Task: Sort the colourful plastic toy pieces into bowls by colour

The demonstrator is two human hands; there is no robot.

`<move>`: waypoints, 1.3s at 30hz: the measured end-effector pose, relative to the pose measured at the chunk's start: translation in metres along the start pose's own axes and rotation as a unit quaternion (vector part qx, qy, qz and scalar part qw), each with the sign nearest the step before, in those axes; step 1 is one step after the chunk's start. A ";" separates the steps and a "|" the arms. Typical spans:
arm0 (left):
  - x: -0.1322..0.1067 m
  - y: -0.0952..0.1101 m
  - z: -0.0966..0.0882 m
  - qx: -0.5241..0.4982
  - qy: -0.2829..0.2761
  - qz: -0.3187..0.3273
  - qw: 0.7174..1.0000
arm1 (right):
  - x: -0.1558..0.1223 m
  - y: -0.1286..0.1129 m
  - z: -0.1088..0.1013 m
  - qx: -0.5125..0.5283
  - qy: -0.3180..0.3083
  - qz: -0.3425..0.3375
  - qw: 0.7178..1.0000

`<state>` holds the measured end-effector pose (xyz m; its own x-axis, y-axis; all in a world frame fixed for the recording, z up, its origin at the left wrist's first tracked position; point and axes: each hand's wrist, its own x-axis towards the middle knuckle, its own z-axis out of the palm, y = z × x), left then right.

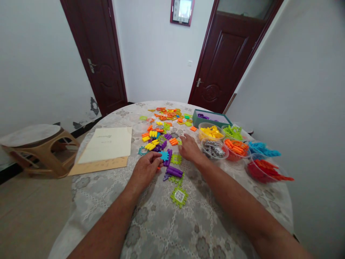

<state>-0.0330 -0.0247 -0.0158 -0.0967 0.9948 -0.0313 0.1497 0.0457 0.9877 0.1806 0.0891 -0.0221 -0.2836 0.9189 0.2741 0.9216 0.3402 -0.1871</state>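
Here's the left hand [147,166] out over the middle of the bench [161,233], thumb and fingers drawn together in a pinch, and at the tips it has the blue piece [164,155], right up against a purple strip [169,158]; whether those two are joined, I can't tell! Across from it, the right hand [191,148] reaches in palm down, fingers half curled and a little spread, tips right by a small lime piece [179,142]; whether they have hold of it, can't tell from here. An orange piece [174,141] lies near those fingertips, yellow pieces [152,145] sit beyond the left hand, and closer in there's a thick purple piece [175,171] resting over lime, with a labelled lime square [179,196] nearer still. Out on the right, just past the wrist, a clear bowl [212,157] carries grey pieces [215,148], with orange pieces [237,147] and red pieces [265,169] in bowls alongside. Far left, pale sheets [110,144] lie flat.
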 end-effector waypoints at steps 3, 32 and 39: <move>0.001 -0.002 -0.001 0.015 0.002 0.006 1.000 | 0.011 0.002 0.022 -0.010 -0.016 0.100 0.995; 0.000 -0.009 0.003 0.095 -0.002 0.080 0.992 | -0.069 0.009 0.001 0.079 0.021 -0.007 0.997; -0.001 -0.009 0.005 0.068 -0.043 0.084 0.993 | -0.074 0.003 -0.006 0.373 0.077 0.068 0.922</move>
<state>-0.0291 -0.0252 -0.0259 0.0240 0.9933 0.1128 0.2881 -0.1149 0.9507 0.2055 0.0213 -0.0371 -0.0860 0.9435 0.3201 0.4903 0.3198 -0.8108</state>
